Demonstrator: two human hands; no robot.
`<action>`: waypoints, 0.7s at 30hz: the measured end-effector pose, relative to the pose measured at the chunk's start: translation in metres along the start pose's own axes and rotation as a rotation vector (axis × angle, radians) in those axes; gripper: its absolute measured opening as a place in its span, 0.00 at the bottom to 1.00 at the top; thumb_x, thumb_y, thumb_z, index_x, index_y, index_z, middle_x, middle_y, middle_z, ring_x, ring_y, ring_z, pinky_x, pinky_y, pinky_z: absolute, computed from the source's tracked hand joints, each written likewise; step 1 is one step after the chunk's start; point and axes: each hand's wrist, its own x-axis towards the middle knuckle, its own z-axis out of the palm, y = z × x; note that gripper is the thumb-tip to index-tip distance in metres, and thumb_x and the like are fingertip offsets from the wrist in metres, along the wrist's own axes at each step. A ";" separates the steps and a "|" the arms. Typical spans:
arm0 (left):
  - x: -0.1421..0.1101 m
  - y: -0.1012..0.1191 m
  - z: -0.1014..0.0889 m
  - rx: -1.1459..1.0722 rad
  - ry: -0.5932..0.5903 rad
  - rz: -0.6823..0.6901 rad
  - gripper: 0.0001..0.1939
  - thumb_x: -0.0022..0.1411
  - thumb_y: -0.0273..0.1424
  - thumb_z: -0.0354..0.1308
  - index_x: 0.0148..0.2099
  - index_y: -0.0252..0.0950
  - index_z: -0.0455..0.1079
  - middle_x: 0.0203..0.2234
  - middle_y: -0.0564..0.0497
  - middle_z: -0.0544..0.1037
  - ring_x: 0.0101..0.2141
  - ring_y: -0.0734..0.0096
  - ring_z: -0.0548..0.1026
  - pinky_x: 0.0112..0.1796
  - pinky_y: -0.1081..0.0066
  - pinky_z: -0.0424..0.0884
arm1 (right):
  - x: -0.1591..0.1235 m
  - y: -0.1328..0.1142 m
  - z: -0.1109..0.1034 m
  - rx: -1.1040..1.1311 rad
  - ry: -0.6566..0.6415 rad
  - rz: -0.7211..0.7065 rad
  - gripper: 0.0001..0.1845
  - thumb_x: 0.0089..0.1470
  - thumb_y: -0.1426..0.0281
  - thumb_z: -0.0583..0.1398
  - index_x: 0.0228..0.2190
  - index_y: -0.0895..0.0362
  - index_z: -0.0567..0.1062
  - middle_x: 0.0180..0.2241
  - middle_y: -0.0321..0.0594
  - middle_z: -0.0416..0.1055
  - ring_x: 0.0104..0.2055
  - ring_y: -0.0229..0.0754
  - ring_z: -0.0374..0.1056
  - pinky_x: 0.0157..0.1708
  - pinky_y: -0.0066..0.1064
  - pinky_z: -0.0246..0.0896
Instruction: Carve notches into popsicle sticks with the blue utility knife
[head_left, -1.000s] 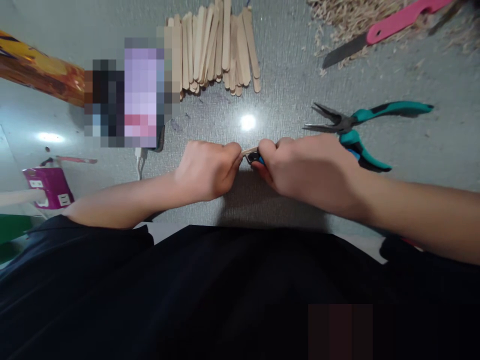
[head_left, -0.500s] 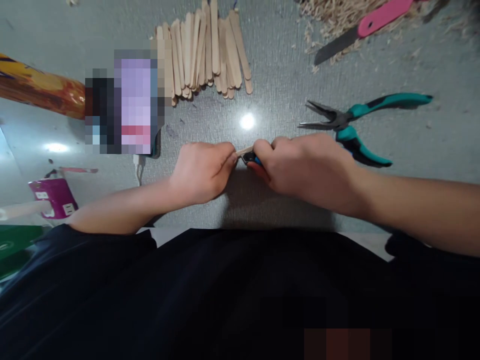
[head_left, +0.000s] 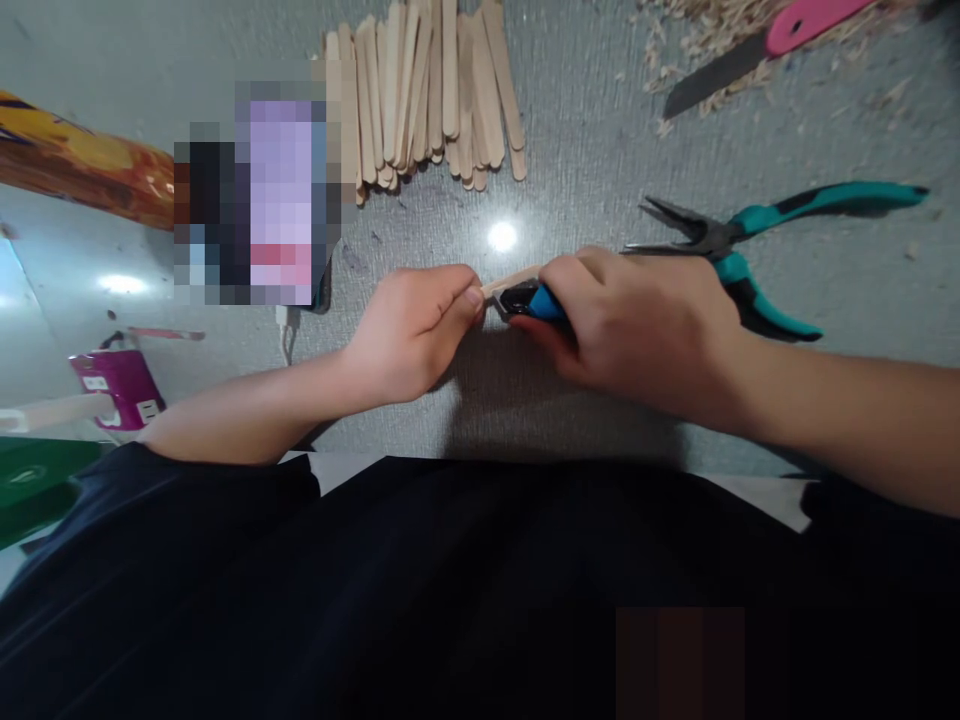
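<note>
Thumb and fingers of my left hand pinch one end of a thin wooden craft stick. The stick slants up to the right, and its far end goes behind my right hand. That hand is closed around a blue-handled tool with a dark head pointing left, just below the stick. Most of the tool is covered by the fingers, so I cannot tell its exact kind, nor whether its head touches the stick. Beyond my right hand lie open long-nose pliers with teal handles, partly hidden by it.
A row of craft sticks lies at the back. Wood shavings and a pink-handled saw are at the back right. On the left are a blurred-out phone, an orange wrapped packet and a purple power socket.
My right hand and the tool have shifted right, away from my left hand, showing more of the stick and the tool. The whole view has also shifted slightly.
</note>
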 end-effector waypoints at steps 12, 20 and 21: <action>0.004 -0.002 0.000 -0.198 0.036 0.031 0.21 0.83 0.40 0.53 0.34 0.40 0.71 0.25 0.55 0.71 0.28 0.70 0.67 0.35 0.63 0.64 | 0.004 0.007 -0.008 0.007 0.009 -0.014 0.39 0.83 0.46 0.44 0.58 0.61 0.83 0.48 0.60 0.85 0.38 0.56 0.77 0.34 0.42 0.43; 0.002 0.000 0.002 -0.134 0.033 0.033 0.21 0.83 0.39 0.52 0.34 0.41 0.70 0.26 0.52 0.75 0.29 0.69 0.68 0.34 0.63 0.63 | 0.008 0.004 -0.008 0.006 -0.091 -0.002 0.42 0.81 0.47 0.42 0.58 0.61 0.84 0.48 0.63 0.86 0.38 0.58 0.76 0.34 0.43 0.41; 0.001 0.000 0.003 -0.118 0.046 0.039 0.20 0.83 0.38 0.52 0.35 0.40 0.71 0.26 0.52 0.75 0.28 0.69 0.69 0.33 0.63 0.63 | 0.008 0.004 -0.009 0.014 -0.095 -0.003 0.41 0.81 0.47 0.42 0.58 0.61 0.84 0.48 0.63 0.86 0.38 0.58 0.77 0.34 0.42 0.40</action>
